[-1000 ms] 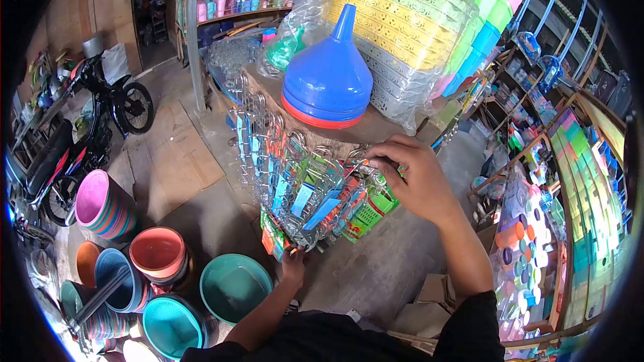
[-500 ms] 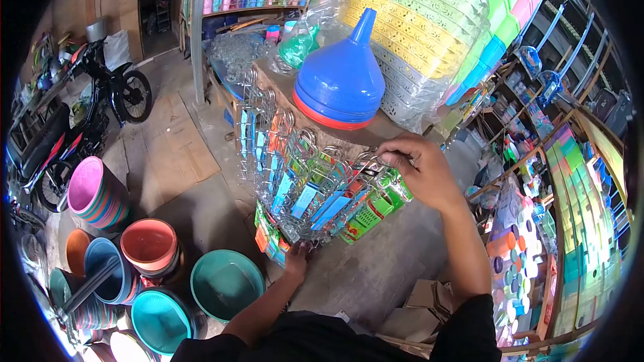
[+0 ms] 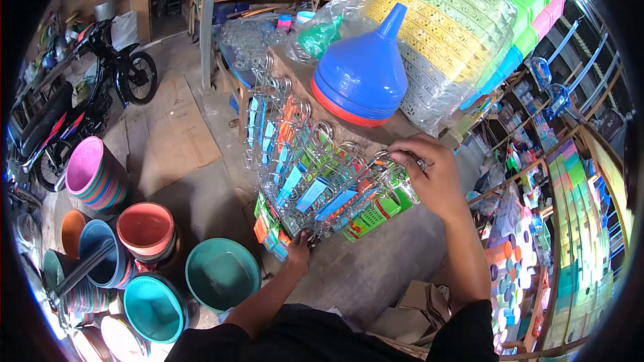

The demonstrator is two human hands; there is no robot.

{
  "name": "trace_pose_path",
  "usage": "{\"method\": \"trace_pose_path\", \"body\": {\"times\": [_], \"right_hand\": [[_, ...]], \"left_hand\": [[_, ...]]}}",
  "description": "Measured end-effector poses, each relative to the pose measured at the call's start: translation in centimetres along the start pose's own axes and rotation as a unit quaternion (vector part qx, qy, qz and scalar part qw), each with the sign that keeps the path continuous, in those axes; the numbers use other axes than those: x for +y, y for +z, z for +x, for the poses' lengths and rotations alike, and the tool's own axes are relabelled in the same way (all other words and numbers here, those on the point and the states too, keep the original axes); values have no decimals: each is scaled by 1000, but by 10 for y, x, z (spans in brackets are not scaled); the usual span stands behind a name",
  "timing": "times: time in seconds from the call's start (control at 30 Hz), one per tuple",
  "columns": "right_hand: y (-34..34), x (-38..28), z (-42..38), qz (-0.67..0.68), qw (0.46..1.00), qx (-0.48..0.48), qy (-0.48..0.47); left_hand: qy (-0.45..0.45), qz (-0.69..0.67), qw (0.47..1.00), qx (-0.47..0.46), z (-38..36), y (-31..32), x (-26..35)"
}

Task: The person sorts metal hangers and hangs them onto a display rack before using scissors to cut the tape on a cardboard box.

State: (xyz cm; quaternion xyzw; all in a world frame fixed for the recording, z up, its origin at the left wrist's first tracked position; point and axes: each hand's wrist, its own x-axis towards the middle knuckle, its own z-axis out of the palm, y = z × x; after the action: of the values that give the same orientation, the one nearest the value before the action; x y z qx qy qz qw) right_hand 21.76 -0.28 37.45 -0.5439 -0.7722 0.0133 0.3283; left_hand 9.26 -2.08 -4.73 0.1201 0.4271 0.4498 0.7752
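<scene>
A cluster of shiny metal wire racks with blue label cards hangs along the edge of the wooden table. At the cluster's upper right, my right hand is closed, thumb and fingers pinching a wire hook at the table edge. Below, my left hand curls its fingers around the lower ends of the wire racks, its fingertips partly hidden. Beside it hang green and orange printed packets. A green card pack hangs under my right hand.
On the table stand stacked blue and red funnels and plastic-wrapped baskets. Stacked pots and basins cover the floor at left. A motorbike is farther left; loaded shelves line the right, with cardboard below.
The view has shifted, so the table and funnels sit farther right. My left hand has moved slightly up at the lower ends of the racks; my right hand keeps its pinch.
</scene>
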Motion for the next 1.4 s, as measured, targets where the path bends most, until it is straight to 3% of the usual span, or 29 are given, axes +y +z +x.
{"method": "trace_pose_path", "body": {"times": [0.07, 0.2, 0.37, 0.5, 0.7, 0.77, 0.9, 0.97, 1.07, 1.13, 1.2, 1.27, 1.33, 1.4], "right_hand": [[1, -1, 0, -9, 1000, 7, -10], [2, -4, -1, -13, 999, 27, -21], [0, -7, -3, -21, 999, 26, -2], [-1, -5, -3, -22, 999, 24, -7], [-3, -7, -6, -32, 999, 17, 2], [-5, -7, -5, -33, 999, 17, -9], [-3, -12, -8, -56, 998, 30, -25], [2, -14, -9, -42, 998, 29, -20], [6, -22, -11, -30, 998, 55, -2], [12, -28, -16, -102, 983, 148, -38], [24, -44, -26, -91, 976, 188, -54], [48, -49, -53, -69, 963, 248, -79], [96, -72, -79, -7, 970, 230, -76], [157, -89, -101, 97, 985, 130, -51]], "left_hand": [[27, 49, 998, -8, -3, 4, 7], [52, 3, 999, 15, 11, 6, -4], [86, 87, 989, 78, 22, 11, -8], [51, 157, 984, 71, 12, 14, 7], [107, 108, 988, 26, 28, -5, -16], [37, 115, 993, 15, 23, -8, -12], [24, 157, 987, 3, 11, -32, -6], [-34, 208, 977, -18, 0, -49, -2], [-34, 187, 981, -34, -18, -83, -3], [-33, 258, 964, -51, -44, -96, 21], [3, 375, 923, -88, -73, -111, 41], [40, 376, 922, -86, -92, -136, 50], [84, 377, 918, -89, -113, -150, 68], [77, 360, 930, -1, -145, -156, 96]]}}
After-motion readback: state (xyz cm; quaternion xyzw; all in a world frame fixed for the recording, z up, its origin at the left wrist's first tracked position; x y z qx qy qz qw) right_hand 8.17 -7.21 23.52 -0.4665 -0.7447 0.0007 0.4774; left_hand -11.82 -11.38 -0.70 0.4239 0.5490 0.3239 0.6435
